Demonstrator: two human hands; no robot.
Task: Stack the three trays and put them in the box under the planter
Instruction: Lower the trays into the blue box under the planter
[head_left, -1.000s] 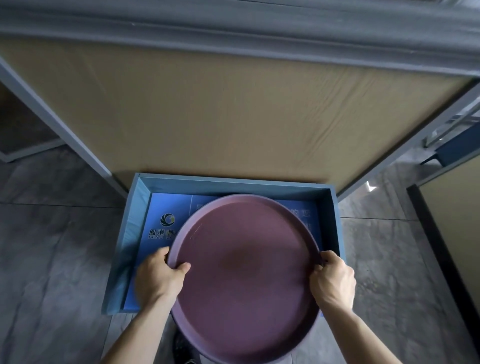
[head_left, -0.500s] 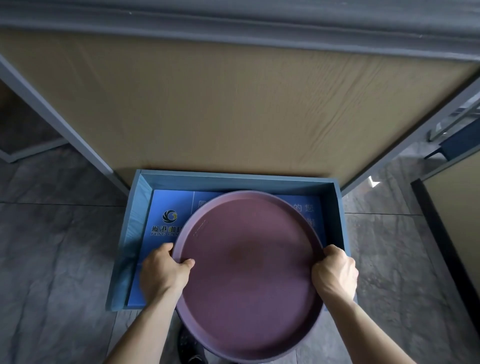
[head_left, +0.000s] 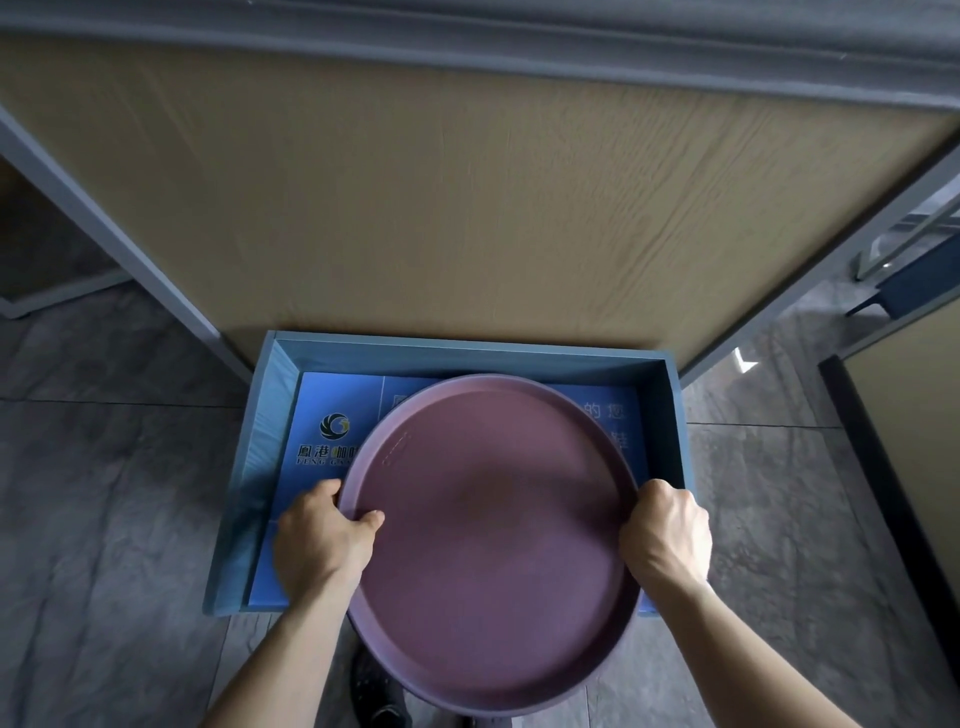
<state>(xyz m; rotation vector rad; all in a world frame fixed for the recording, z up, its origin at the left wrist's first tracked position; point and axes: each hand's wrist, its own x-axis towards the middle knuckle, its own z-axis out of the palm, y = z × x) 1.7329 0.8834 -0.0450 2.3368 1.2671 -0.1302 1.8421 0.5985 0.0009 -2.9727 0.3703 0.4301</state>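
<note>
1. Our left hand (head_left: 322, 540) and right hand (head_left: 665, 535) each pinch the round purple tray (head_left: 488, 530) at opposite rims, holding it over the blue box (head_left: 675, 415).
2. Risk: its near edge overhangs the box front and may catch.
3. We cannot tell whether further trays sit beneath it.

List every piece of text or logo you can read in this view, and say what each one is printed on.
"鳳港咖": white characters on the blue printed sheet lining the box; the tray cuts off the rest.
"FENG GA": Latin line just below, also cut off by the tray.
Round swirl logo above those characters: no letters.
"的 您": pale characters right of the tray; faint, uncertain.
Raised marking on the tray's inner surface: unreadable.
</note>
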